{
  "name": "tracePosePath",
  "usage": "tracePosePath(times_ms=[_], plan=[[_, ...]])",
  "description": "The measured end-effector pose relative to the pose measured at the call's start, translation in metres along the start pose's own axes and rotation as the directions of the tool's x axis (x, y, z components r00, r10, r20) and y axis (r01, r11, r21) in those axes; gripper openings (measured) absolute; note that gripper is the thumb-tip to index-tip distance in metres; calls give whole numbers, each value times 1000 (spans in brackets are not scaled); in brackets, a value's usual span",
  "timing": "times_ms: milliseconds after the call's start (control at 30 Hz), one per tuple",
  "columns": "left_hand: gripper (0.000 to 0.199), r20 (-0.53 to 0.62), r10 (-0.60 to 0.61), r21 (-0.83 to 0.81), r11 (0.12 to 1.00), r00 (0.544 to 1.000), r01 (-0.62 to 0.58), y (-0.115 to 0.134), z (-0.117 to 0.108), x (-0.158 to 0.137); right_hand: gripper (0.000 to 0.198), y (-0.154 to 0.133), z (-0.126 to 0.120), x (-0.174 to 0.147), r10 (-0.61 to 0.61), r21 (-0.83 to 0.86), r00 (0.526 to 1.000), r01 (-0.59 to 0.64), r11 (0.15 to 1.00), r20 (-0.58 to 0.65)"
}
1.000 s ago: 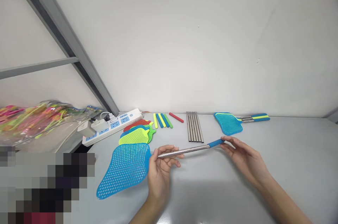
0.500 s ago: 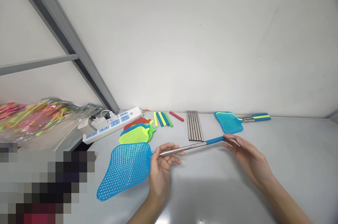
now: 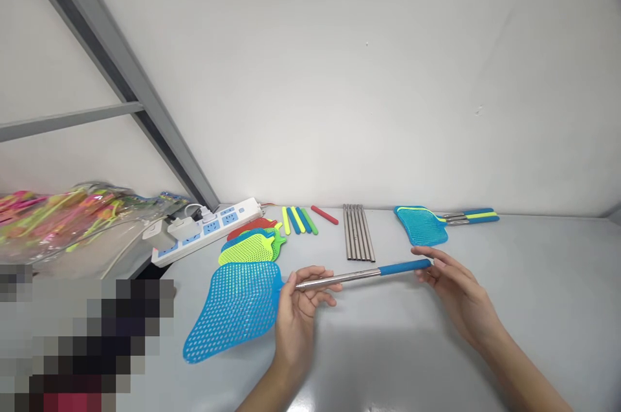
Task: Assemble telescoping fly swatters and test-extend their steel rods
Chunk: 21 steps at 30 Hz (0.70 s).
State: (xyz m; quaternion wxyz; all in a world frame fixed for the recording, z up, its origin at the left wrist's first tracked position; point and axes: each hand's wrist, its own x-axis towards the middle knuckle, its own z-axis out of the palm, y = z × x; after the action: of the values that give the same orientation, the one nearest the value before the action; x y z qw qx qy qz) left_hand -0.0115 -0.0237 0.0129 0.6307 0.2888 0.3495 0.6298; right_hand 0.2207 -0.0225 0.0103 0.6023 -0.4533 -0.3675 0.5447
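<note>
My left hand (image 3: 297, 325) pinches a blue fly swatter (image 3: 237, 308) near the joint between its perforated head and its steel rod, with the other fingers curled loosely beneath. The head points left, toward me. The rod runs right and slightly upward into a blue handle grip (image 3: 403, 267). At that grip's far end is my right hand (image 3: 453, 292), fingers apart and not wrapped round it; I cannot tell if they touch it. Beyond the swatter lie several steel rods (image 3: 358, 233) side by side. Loose coloured grips (image 3: 301, 220) and a red grip (image 3: 325, 215) lie left of them.
Loose swatter heads (image 3: 246, 249) in yellow, green, blue and red overlap at the left. Behind them stands a white power strip (image 3: 206, 231) with plugs and cables. Assembled swatters (image 3: 421, 226) are stacked at the right by the wall. Plastic-wrapped items (image 3: 82, 211) are far left.
My right hand has slipped off the handle end, its fingers now looser around the tip. The swatter has shifted slightly right, and its handle end has dipped a little.
</note>
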Motion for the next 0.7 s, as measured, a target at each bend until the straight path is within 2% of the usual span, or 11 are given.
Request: tracePosePath(times_ms=[333,500,700], plan=[[43,84,-69,-12,997,994,70,1,3,-3,24,0,6,-4,125,-46,992,-123,991,31],[58,121,-110,-22,993,987,113,1,2,-4,27,2,6,-5,197,-79,977,-191,978,86],[67,159,-121,-31,991,980,127,0,2,-5,25,-2,11,-9,250,-130,946,-227,965,205]])
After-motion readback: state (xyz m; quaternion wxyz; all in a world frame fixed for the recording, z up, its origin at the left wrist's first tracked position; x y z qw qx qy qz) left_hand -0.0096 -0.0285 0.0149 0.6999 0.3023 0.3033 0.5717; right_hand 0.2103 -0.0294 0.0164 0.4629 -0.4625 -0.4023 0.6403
